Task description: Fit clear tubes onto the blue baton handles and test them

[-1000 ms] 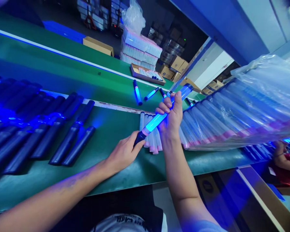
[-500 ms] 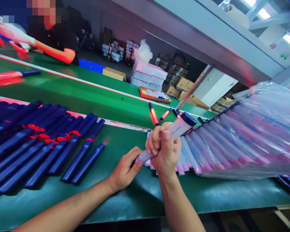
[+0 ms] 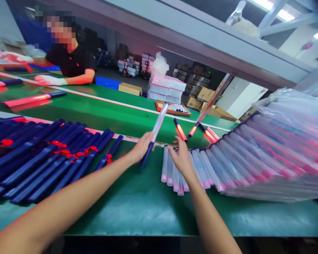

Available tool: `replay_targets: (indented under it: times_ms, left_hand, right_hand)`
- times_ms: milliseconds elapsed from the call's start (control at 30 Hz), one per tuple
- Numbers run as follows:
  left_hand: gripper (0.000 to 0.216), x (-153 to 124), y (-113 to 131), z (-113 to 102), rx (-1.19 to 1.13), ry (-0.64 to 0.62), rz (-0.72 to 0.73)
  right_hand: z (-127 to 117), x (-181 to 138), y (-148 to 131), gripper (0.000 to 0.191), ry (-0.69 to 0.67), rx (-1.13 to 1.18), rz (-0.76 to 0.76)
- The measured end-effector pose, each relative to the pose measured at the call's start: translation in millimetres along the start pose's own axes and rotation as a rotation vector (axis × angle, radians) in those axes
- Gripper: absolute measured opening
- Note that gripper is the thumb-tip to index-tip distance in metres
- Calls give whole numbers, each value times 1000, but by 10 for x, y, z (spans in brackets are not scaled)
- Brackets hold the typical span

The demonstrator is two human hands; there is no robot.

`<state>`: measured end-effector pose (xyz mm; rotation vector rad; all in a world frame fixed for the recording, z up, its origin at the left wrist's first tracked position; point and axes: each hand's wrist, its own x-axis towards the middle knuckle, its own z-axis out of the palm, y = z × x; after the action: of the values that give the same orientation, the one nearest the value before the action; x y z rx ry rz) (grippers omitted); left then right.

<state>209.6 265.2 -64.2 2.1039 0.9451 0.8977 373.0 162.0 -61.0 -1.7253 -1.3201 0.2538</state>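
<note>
My left hand is closed round the dark blue handle of a light stick whose clear tube points up and away over the green table. My right hand hovers with fingers apart over a row of clear tubes with pink ends, touching or nearly touching them. To the left lies a row of dark blue handles.
A large plastic-wrapped stack of clear tubes fills the right. Lit sticks lie on the far belt, with a cardboard tray and wrapped packs behind. A person in black sits at the far left.
My right hand let go of the stick and dropped onto the row of clear tubes. My left hand now holds the stick alone, swung leftward. The view tilted up.
</note>
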Motion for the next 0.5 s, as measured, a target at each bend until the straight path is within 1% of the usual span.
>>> replay_targets:
  times_ms: [33, 67, 100, 133, 167, 233, 333, 400, 500]
  left_hand:
    - [52, 210, -32, -129, 62, 43, -11]
    - [48, 371, -94, -271, 134, 77, -31]
    - [46, 473, -182, -412, 211, 97, -59]
    - [48, 512, -287, -542, 289, 100, -96]
    - [49, 496, -401, -652, 364, 85, -139]
    - [44, 356, -618, -801, 492, 30, -233]
    - [37, 124, -825, -884, 607, -33, -316]
    - [35, 84, -843, -897, 624, -44, -313]
    - [37, 177, -684, -872, 572, -25, -221]
  right_hand:
    - [-99, 7, 153, 56, -23, -229, 73]
    - [-191, 0, 284, 56, -59, -384, 145]
    - [-269, -18, 393, 57, -100, -478, 208]
    - [-328, -40, 478, 58, -134, -507, 262]
    - [-365, -62, 542, 61, -156, -493, 300]
    - [-388, -83, 627, 67, -159, -429, 342]
    - [-391, -31, 692, 68, -95, -281, 376]
    - [-434, 35, 701, 62, -31, -123, 380]
    - [-533, 116, 634, 51, 70, 204, 364]
